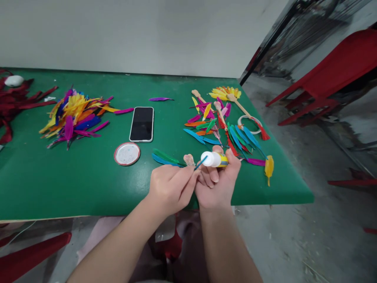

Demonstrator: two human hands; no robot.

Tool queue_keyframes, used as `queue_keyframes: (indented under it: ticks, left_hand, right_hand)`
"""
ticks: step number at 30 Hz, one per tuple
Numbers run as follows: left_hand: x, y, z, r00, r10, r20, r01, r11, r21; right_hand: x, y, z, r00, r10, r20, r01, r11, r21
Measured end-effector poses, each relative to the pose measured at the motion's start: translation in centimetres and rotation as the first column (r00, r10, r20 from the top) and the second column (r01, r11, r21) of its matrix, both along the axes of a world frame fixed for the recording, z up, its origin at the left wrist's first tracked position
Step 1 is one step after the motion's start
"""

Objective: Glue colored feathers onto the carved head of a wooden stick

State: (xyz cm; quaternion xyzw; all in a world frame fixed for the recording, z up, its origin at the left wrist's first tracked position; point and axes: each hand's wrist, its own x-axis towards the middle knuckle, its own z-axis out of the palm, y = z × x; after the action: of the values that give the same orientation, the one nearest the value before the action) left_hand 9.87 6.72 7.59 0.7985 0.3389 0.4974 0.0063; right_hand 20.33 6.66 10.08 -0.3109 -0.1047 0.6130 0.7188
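My left hand (172,186) is closed in a pinch, with a thin blue feather (200,162) coming out between thumb and fingertips. That feather's end meets the white nozzle of a small white-and-yellow glue bottle (216,159). Around the bottle my right hand (216,186) is closed, palm up, just beside the left. Behind my left knuckles a green feather (165,156) and a blue feather (165,160) stick out to the left; whether I grip them is hidden. The pale carved head of a stick (189,160) shows just above my left fingers, its lower part covered.
On the green table (97,188) lie a heap of colored feathers (78,116), a phone (141,124), a round lid (127,153) and a purple feather (161,99). Feathered sticks with red tassels (219,118) lie at right, near a white ring (250,124). Dark red strips (22,102) lie far left.
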Motion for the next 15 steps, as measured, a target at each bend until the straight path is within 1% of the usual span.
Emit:
queue_keyframes:
  ticks: [2,8,15]
  left_hand:
    - [-0.02,0.07,0.00,1.000,0.019,0.006,-0.019,1.000,0.008]
    - [0.01,0.17,0.02,1.000,0.024,0.001,-0.024,1.000,0.012]
    - [-0.07,0.03,0.07,1.000,0.008,-0.003,-0.008,1.000,0.009]
  right_hand:
    - [-0.04,0.00,0.00,1.000,0.012,0.004,-0.012,1.000,0.024]
    - [-0.06,-0.06,-0.07,1.000,0.010,0.020,-0.011,1.000,0.025]
    - [-0.03,0.01,-0.12,0.999,0.017,0.039,-0.018,0.999,0.028]
